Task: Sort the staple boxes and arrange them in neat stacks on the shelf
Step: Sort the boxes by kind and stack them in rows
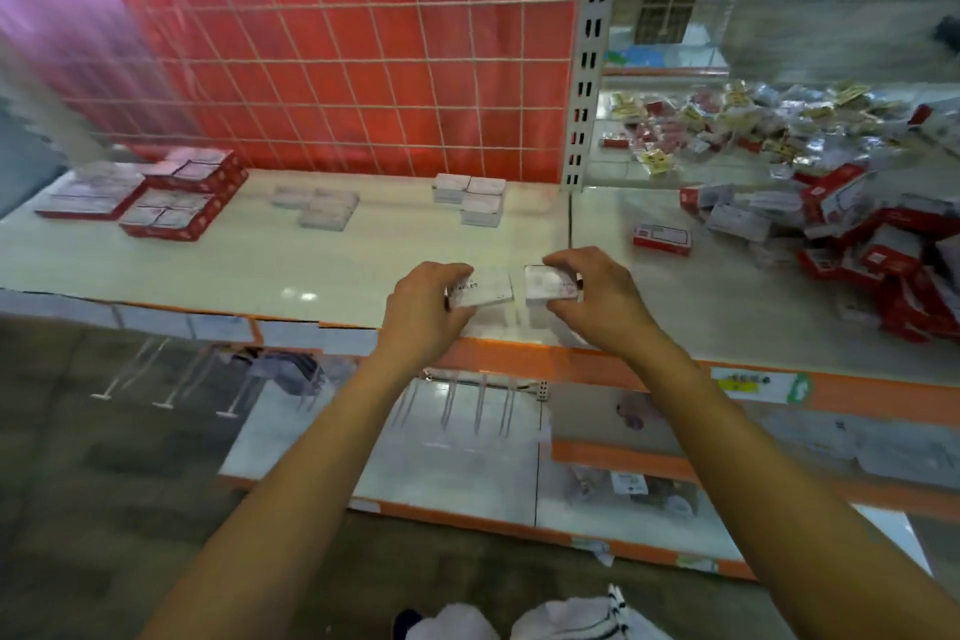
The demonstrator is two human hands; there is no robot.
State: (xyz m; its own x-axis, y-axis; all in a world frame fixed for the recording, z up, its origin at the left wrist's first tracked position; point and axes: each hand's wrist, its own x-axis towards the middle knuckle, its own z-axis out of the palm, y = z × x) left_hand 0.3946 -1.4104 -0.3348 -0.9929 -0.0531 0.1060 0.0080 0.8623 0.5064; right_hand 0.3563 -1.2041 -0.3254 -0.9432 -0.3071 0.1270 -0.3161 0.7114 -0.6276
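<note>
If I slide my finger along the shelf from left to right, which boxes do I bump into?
Red-edged box stacks → pale grey stacks → white stacks → lone red box → messy red-and-white pile.

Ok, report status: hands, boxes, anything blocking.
Left hand grips a white staple box; right hand grips a second box. Both above the shelf front. Loose pile lies right, nothing between hands and white stacks.

white staple box (483, 290), second white box (548, 283) beside it, above shelf (260, 270) front
</note>
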